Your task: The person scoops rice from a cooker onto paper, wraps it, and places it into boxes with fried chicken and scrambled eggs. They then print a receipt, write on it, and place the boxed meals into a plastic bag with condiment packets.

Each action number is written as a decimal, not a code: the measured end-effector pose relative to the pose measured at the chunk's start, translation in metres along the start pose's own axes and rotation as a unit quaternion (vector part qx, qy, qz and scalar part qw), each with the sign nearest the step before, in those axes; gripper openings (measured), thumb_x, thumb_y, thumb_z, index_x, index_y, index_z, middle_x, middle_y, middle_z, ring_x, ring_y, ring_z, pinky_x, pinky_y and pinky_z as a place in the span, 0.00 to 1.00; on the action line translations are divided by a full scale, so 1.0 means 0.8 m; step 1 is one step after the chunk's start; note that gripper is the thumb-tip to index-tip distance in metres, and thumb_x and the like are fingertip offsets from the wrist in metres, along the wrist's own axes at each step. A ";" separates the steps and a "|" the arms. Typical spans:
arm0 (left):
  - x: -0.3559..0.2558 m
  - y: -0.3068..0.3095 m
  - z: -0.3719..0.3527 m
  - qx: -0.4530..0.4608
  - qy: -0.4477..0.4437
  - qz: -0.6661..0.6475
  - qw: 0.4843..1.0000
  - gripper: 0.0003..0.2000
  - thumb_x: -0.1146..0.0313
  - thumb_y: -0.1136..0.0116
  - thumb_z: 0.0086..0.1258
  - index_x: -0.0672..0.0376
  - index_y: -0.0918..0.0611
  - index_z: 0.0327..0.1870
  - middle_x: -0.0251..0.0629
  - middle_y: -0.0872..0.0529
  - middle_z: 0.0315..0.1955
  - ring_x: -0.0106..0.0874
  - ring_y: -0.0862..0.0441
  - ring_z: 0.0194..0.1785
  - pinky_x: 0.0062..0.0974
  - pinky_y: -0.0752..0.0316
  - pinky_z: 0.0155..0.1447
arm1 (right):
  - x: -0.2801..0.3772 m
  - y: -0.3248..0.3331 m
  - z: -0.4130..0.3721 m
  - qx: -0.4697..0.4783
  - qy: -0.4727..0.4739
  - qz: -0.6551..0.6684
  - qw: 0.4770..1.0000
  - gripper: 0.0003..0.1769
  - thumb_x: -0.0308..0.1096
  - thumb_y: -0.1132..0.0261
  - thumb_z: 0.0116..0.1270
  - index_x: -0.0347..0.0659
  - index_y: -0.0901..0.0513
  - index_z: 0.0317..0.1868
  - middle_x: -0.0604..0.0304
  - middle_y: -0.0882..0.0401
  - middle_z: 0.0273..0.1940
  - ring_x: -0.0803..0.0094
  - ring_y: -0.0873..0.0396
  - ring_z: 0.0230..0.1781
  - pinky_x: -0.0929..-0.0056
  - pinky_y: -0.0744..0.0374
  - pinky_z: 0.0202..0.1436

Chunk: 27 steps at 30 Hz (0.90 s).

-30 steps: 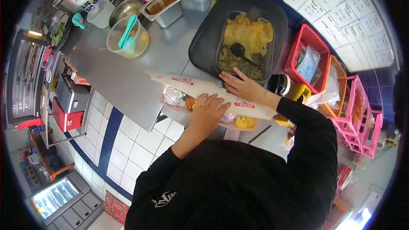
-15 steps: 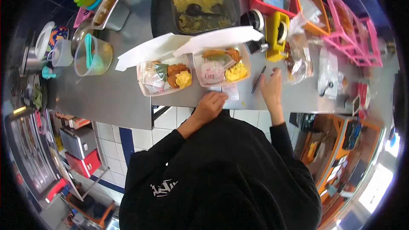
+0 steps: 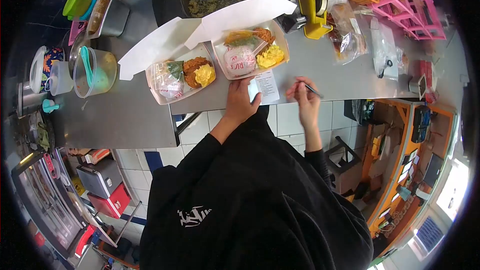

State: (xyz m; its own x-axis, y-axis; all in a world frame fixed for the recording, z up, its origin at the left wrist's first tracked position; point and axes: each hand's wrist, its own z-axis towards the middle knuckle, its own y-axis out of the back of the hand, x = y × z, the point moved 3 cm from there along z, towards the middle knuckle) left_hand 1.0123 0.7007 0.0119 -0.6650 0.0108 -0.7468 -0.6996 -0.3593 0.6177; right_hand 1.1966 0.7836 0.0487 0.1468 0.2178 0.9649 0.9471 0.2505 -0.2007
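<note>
Along the table [image 3: 115, 125], hands apart: my right hand [image 3: 307, 102] pinches the pen [image 3: 314, 90], likely light, stiff, best taken mid-barrel; left hand [image 3: 241, 103], loosely spread, touches the paper slip [image 3: 267, 89], probably easily creased.

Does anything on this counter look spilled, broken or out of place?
Nothing looks broken. The left food box and right food box sit slightly askew, lids overlapping, and a small pale mark beside the clear tub may be a drip.

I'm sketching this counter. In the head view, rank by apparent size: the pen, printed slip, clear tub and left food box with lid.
Largest to smallest:
Left food box with lid
Clear tub
Printed slip
Pen, in the right hand
</note>
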 end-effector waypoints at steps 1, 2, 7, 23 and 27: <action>0.001 0.000 -0.001 0.015 0.022 -0.008 1.000 0.29 0.66 0.33 0.53 0.62 0.30 0.56 0.51 0.25 0.49 0.47 0.27 0.53 0.42 0.34 0.59 | -0.011 -0.008 -0.006 -0.017 -0.001 -0.014 1.000 0.10 0.26 0.46 0.74 0.34 0.24 0.52 0.61 0.23 0.32 0.77 0.21 0.33 0.79 0.21 0.36; 0.000 0.001 -0.001 0.008 0.010 -0.002 1.000 0.29 0.66 0.33 0.53 0.62 0.31 0.57 0.51 0.25 0.49 0.47 0.27 0.53 0.42 0.34 0.59 | -0.023 -0.016 -0.011 -0.033 -0.003 -0.028 0.999 0.09 0.25 0.45 0.74 0.34 0.23 0.51 0.62 0.22 0.32 0.78 0.22 0.33 0.80 0.22 0.36; 0.004 -0.005 -0.002 -0.012 -0.031 0.016 0.999 0.31 0.66 0.33 0.53 0.63 0.34 0.57 0.50 0.25 0.48 0.48 0.27 0.53 0.43 0.34 0.59 | -0.039 -0.051 -0.018 -0.087 0.073 -0.162 0.980 0.05 0.24 0.41 0.70 0.34 0.20 0.44 0.63 0.20 0.31 0.82 0.24 0.27 0.82 0.25 0.31; 0.011 -0.013 -0.007 -0.031 -0.053 0.017 0.998 0.30 0.65 0.31 0.53 0.64 0.34 0.54 0.51 0.24 0.46 0.49 0.27 0.51 0.46 0.34 0.57 | -0.038 -0.066 -0.015 -0.051 0.149 -0.312 0.937 0.04 0.25 0.36 0.65 0.34 0.20 0.39 0.58 0.21 0.26 0.77 0.27 0.22 0.76 0.27 0.27; 0.009 -0.010 -0.008 -0.026 -0.053 0.021 0.998 0.31 0.65 0.31 0.53 0.64 0.35 0.55 0.50 0.25 0.47 0.49 0.28 0.52 0.46 0.35 0.57 | -0.048 -0.057 -0.011 -0.129 0.115 -0.246 0.954 0.04 0.25 0.35 0.65 0.35 0.20 0.39 0.60 0.21 0.26 0.80 0.28 0.21 0.78 0.27 0.26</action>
State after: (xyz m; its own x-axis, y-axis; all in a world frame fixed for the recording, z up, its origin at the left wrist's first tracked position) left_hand 1.0148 0.6979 0.0005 -0.7192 0.0926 -0.6887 -0.6580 -0.4093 0.6321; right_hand 1.1505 0.7554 0.0223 -0.3040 -0.0857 0.9488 0.9515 0.0215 0.3068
